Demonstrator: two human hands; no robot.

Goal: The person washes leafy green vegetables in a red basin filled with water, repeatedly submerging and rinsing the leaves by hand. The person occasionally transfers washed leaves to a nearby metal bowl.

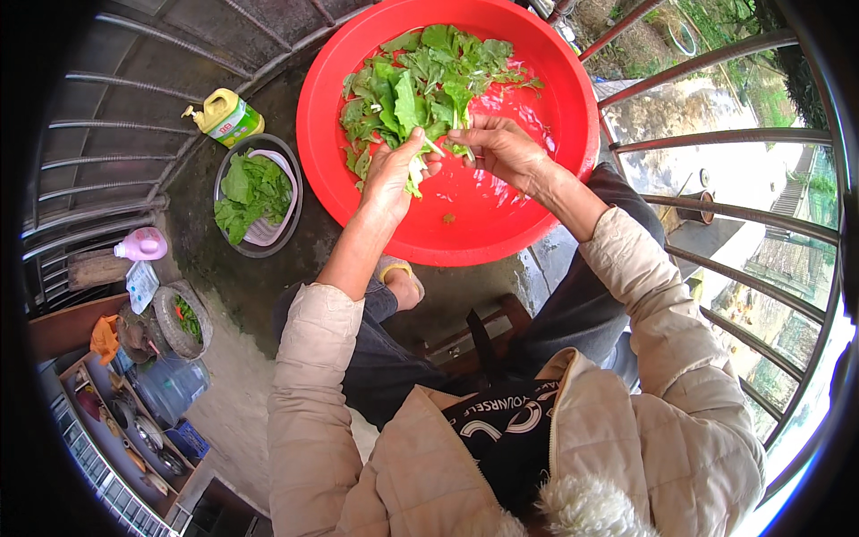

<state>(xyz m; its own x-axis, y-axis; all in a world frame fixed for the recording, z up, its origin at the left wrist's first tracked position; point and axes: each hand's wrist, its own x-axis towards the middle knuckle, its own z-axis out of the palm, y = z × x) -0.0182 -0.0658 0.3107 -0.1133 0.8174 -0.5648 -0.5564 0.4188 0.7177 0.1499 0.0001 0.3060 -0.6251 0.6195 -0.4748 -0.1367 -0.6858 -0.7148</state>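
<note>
A large red plastic basin (543,228) stands before me with some water in it. Leafy greens (463,57) are heaped along its far and left side. Over the near edge of the heap, my left hand (396,168) grips a bunch of greens (406,101), its leaves pointing away from me. My right hand (500,148) is close beside it, thumb and fingers pinched on the pale stems of a leafy sprig (460,104). A small brown bit (449,218) lies in the near part of the basin.
Left of the basin, a dark bowl (251,252) holds a pink-white colander (292,184) with greens. Behind it stands a yellow pump bottle (228,119). A pink jug (144,243) and a water bottle (171,386) are further left. Metal railings (725,137) run along the right.
</note>
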